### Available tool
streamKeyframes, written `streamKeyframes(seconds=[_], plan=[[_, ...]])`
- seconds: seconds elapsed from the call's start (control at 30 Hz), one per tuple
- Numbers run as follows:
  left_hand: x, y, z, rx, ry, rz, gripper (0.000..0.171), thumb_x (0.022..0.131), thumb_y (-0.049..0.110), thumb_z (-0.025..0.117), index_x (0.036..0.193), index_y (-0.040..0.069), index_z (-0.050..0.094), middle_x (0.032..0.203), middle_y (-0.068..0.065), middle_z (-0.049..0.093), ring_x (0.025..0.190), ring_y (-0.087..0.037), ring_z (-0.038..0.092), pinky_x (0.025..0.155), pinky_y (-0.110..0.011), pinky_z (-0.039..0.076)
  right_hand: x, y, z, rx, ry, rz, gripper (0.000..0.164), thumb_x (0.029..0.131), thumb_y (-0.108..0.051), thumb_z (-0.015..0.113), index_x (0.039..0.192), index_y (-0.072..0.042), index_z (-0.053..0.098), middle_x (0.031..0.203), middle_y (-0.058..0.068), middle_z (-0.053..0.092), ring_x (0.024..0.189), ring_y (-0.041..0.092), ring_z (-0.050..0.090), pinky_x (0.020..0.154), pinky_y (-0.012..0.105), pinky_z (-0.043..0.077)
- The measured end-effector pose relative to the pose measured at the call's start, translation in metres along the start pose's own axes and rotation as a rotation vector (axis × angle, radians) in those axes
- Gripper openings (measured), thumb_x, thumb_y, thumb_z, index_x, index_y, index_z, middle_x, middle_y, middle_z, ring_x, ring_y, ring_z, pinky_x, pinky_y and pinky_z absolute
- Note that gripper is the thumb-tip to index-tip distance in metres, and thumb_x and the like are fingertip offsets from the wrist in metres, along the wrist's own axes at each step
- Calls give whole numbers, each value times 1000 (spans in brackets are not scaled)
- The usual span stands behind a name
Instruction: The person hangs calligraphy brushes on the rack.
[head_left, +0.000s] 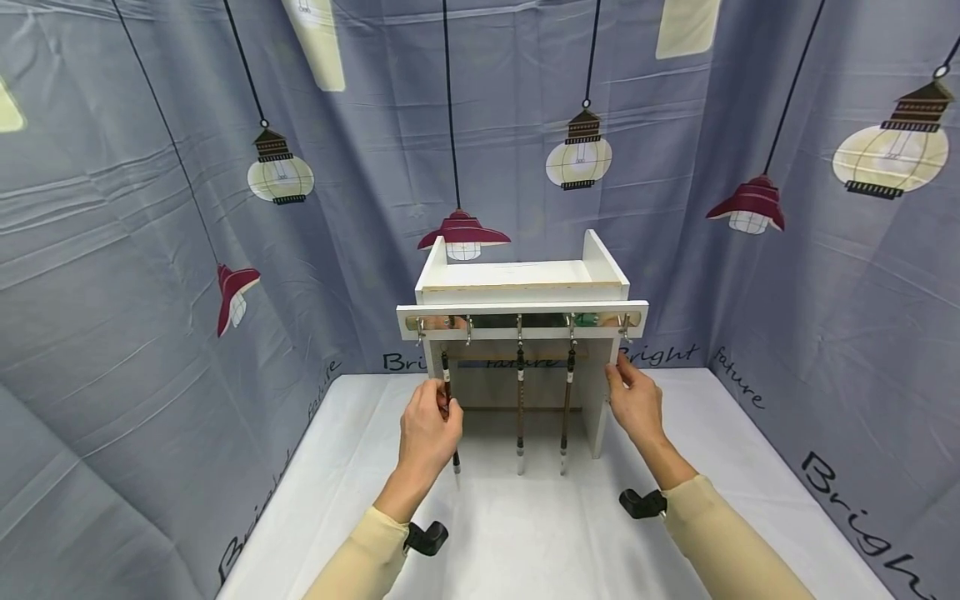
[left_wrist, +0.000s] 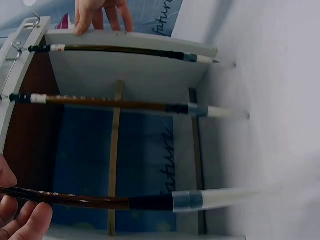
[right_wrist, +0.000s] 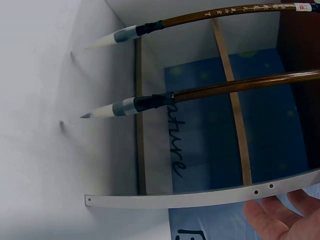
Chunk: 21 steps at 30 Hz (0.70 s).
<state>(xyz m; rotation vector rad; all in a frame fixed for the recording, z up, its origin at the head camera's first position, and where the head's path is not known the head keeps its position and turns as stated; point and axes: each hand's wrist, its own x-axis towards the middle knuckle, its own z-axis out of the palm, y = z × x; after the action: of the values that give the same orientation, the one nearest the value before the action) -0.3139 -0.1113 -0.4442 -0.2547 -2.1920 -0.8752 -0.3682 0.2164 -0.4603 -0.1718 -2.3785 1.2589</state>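
Note:
My left hand [head_left: 429, 429] pinches a calligraphy brush [left_wrist: 100, 201] by its dark brown handle. Its white bristle tip points down, and its top end sits just under the hook rail [head_left: 495, 308] at the left in the head view. Two more calligraphy brushes, a middle one [head_left: 521, 400] and a right one [head_left: 566, 408], hang tip down from metal hooks on the rail. With its fingertips, my right hand [head_left: 636, 402] touches the right side panel [right_wrist: 210, 201] of the white wooden shelf [head_left: 525, 294], staying on the panel's outer side.
Below the shelf lies a white tabletop [head_left: 517, 542]. Other hooks, including a right-end hook [head_left: 625, 325], carry no brush. A grey-blue curtain [head_left: 360, 208] with printed lamps surrounds the table at the back and sides. Black wrist mounts stick out from both sleeves.

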Motion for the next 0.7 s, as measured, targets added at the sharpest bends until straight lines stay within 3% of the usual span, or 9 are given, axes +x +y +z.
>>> streamKeyframes(seconds=[0.27,0.7], plan=[[6,13,12,13,-25,45,15,90,5,69,103,6,63,83,-3,58,68,-15,57,59,-28,49,2,1,0,6,16,-12,57,110,-42,46,156,-9,44,145,23,59,137,44,53,106,60,48],[7,11,23,49,-106,12,16,91,5,70,105,5,63,83,-3,57,67,-16,57,58,-29,49,2,0,1,6,7,13,57,110,-43,45,157,-12,43,148,22,56,140,43,50,109,60,46]])
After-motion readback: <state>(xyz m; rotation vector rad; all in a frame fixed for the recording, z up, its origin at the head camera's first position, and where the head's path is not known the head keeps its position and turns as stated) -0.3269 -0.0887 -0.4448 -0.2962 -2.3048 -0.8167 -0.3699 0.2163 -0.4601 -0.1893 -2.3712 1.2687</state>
